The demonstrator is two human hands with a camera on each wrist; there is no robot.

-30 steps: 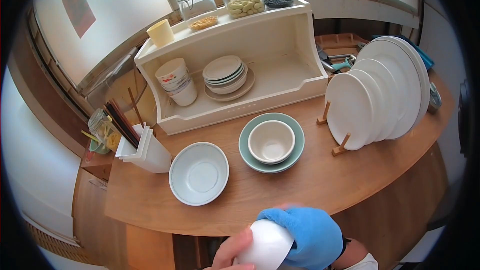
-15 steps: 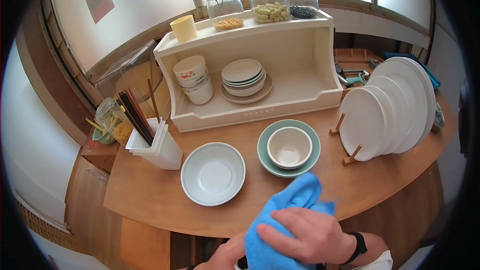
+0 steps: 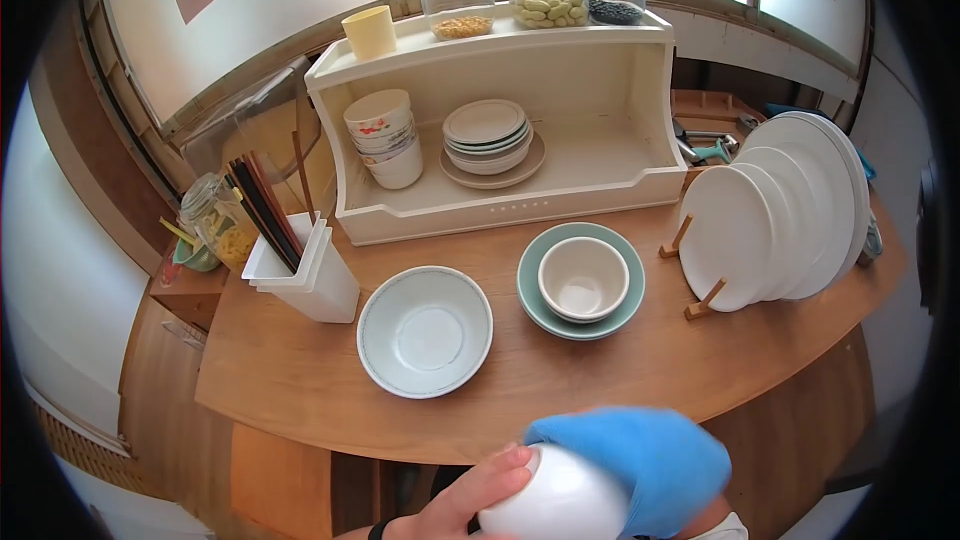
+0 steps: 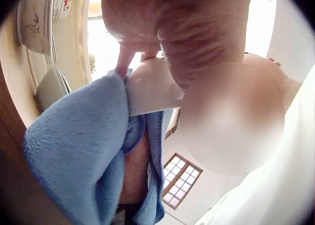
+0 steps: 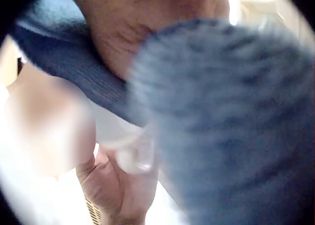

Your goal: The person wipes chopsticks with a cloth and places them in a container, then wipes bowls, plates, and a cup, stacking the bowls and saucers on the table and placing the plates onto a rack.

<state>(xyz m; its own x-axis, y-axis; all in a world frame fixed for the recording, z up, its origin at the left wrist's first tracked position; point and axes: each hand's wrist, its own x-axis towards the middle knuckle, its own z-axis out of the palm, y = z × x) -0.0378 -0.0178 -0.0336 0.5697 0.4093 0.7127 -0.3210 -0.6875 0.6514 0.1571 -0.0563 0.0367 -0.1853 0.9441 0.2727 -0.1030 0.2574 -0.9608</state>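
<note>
At the table's near edge, my left hand (image 3: 478,492) grips a white bowl (image 3: 562,502), its rounded outside facing up in the head view. A blue cloth (image 3: 655,460) lies against the bowl's right side and hides most of my right hand there. The right wrist view has the right hand (image 5: 115,37) holding the cloth, with folds hanging on both sides of it. In the left wrist view, the cloth drapes past the bowl's edge, and part of the right forearm shows between its folds.
A pale wide bowl (image 3: 385,367) stands on the table, left of a cream bowl (image 3: 583,282) nested in a green bowl (image 3: 530,290). White plates (image 3: 722,240) stand in a wooden rack at right. Chopsticks fill a white holder (image 3: 330,285). Behind is a shelf (image 3: 600,130) with dishes and jars.
The right hand, earlier seen on top of the cloth, is now mostly behind it. The cloth has moved right and down, uncovering the white bowl. The left hand still holds the bowl.
</note>
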